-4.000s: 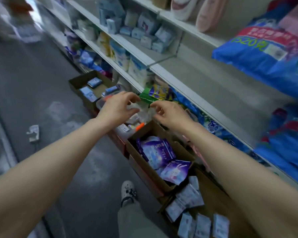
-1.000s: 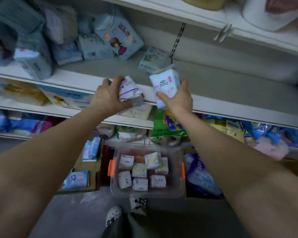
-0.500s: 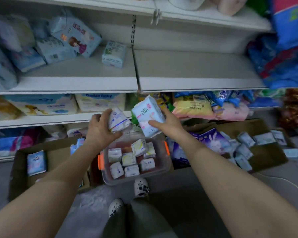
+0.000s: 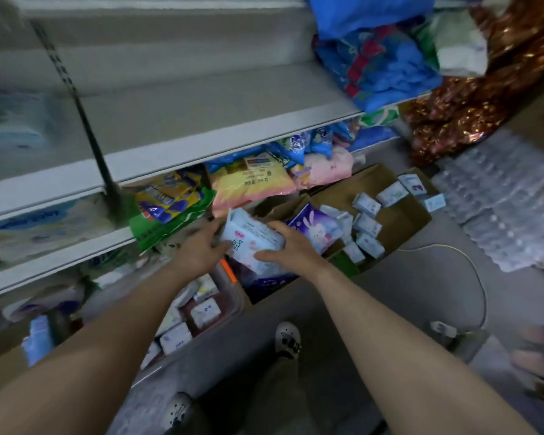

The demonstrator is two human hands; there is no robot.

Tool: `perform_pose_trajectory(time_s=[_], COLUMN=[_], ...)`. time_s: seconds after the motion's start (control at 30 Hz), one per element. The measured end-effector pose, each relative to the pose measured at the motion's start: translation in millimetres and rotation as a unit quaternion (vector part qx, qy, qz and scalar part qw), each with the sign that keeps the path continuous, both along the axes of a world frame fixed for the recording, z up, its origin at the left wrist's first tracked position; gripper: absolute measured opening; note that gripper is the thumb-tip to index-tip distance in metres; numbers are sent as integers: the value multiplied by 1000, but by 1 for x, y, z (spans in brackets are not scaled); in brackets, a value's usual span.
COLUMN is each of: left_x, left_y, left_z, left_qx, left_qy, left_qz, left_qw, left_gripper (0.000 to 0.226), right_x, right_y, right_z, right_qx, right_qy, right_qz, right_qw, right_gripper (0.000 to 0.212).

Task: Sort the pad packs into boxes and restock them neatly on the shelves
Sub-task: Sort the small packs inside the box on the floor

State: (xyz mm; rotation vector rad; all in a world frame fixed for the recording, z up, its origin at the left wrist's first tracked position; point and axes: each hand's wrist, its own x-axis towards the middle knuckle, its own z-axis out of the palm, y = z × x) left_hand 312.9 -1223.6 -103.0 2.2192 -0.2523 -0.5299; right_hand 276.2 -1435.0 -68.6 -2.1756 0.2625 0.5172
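Both arms reach down, left hand (image 4: 200, 250) and right hand (image 4: 291, 246) gripping one pad pack (image 4: 251, 243) (tilted).

Dim, flat light, bluish-grey throughout, with no hard shadows and no glare. Motion blur smears the shelf (image 4: 201, 146) and its upright at left; packs at the far left are mush. Wide-angle bending curves the shelf edges and stretches both forearms at the frame's bottom.

Little can be read; the held pad pack (image 4: 252, 243) bears large dark Chinese characters, too blurred to make out; the yellow bag (image 4: 248, 183) under the shelf edge shows small upside-down print, also unreadable; the pale pack (image 4: 41, 226) on the lower shelf carries blurred blue lettering.
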Motion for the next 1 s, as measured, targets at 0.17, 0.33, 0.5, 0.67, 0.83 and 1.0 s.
perform_pose_trajectory(time_s=[0.17, 0.33, 0.5, 0.67, 0.83, 1.0], left_x=[29, 68, 124, 178, 198, 193], left_y=[-113, -240, -352, -408, -391, -336], left_z=[-21, -52, -74, -63, -47, -31], left_qx=[3, 18, 19, -7, 4, 2], left_qy=[42, 92, 101, 60, 0, -67], left_qz=[-29, -53, -70, -92, -91, -41], left_qw=[999, 994, 992, 994, 996, 997], left_gripper=[55, 59, 58, 60, 48, 38], right_x=[8, 33, 90, 155, 182, 192], right_y=[-107, -224, -326, -382, -373, -325], right_z=[-17, -48, -63, -58, -50, -31], right_qx=[40, 15, -42, -125, -145, -160], right_qy=[33, 40, 60, 44, 9, -51], right_qz=[-75, -182, -237, -200, -152, -49], right_qw=[996, 982, 969, 971, 978, 985], right_gripper=[71, 65, 60, 66, 51, 39])
